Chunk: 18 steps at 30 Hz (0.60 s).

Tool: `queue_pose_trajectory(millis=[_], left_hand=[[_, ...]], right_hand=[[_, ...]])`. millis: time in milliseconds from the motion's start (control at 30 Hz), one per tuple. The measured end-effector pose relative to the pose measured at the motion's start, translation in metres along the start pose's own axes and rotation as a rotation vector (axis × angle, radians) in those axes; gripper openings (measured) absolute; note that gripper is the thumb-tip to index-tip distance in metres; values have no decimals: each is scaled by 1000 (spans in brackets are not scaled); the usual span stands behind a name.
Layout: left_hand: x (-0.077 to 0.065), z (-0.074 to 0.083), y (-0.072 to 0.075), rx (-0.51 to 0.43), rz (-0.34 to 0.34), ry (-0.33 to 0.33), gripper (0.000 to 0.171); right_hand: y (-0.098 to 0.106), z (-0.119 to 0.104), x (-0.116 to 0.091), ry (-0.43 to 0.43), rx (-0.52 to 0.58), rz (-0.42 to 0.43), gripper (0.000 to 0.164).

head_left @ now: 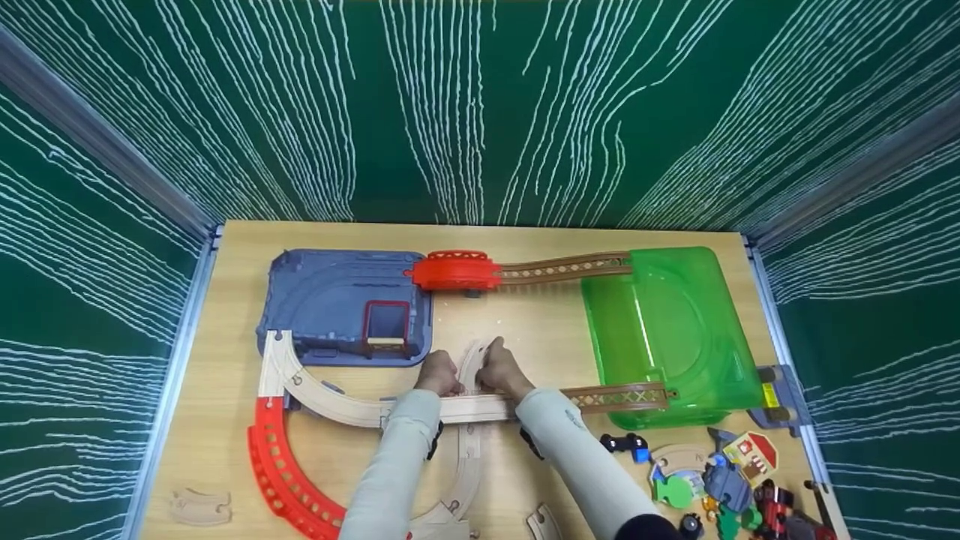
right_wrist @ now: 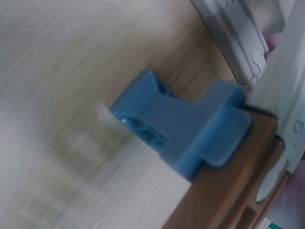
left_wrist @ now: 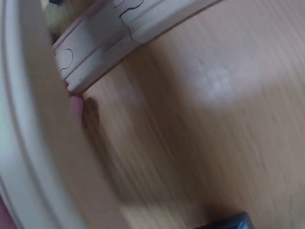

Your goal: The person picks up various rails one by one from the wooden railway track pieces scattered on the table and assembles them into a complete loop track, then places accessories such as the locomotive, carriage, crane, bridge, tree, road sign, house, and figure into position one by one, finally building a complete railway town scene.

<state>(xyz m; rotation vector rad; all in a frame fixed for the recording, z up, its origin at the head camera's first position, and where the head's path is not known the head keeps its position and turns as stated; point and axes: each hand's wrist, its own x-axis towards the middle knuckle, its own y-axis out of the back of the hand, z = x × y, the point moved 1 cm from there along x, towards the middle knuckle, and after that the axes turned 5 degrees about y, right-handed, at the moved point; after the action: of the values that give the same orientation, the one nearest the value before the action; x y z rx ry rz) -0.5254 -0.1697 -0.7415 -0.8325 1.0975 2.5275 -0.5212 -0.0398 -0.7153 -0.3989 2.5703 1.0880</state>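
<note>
On the far side of a raised wooden track (head_left: 472, 409), both hands are at a short curved wooden track piece (head_left: 472, 363). My left hand (head_left: 439, 373) grips its left side, and my right hand (head_left: 504, 369) holds its right side near the far end. The raised track crosses in front of the wrists and hides part of the piece. Below the crossing, more wooden track (head_left: 466, 480) continues toward the near edge. In the right wrist view a blue support (right_wrist: 176, 124) stands under the brown track (right_wrist: 224, 191); only bits of the fingers show there.
A grey-blue base (head_left: 330, 300) stands back left, joined by a red bridge piece (head_left: 456, 271) and brown track to a green translucent box (head_left: 675, 330). Red curved track (head_left: 292, 472) lies front left. Loose track pieces (head_left: 201, 507) and a toy pile (head_left: 724, 487) are near the front.
</note>
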Motion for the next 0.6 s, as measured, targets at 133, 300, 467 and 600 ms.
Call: queue_pose_trajectory(millis=[133,300,467,600], left_hand=[[-29,13,12,141,98,-99,22],[-37,19,13,228,129,-111,31],[-42,20,20,282,112,-106,8],[-51,19,35,213,141,-124,15]], right_hand=[[-4,-1,-1,-12,-12,-11,74],[-3,-2,-4,-18,-56,-9,74],[11,-2,-10,-32,-220,-21,66],[33,-5,-14,12,-232,29,48]])
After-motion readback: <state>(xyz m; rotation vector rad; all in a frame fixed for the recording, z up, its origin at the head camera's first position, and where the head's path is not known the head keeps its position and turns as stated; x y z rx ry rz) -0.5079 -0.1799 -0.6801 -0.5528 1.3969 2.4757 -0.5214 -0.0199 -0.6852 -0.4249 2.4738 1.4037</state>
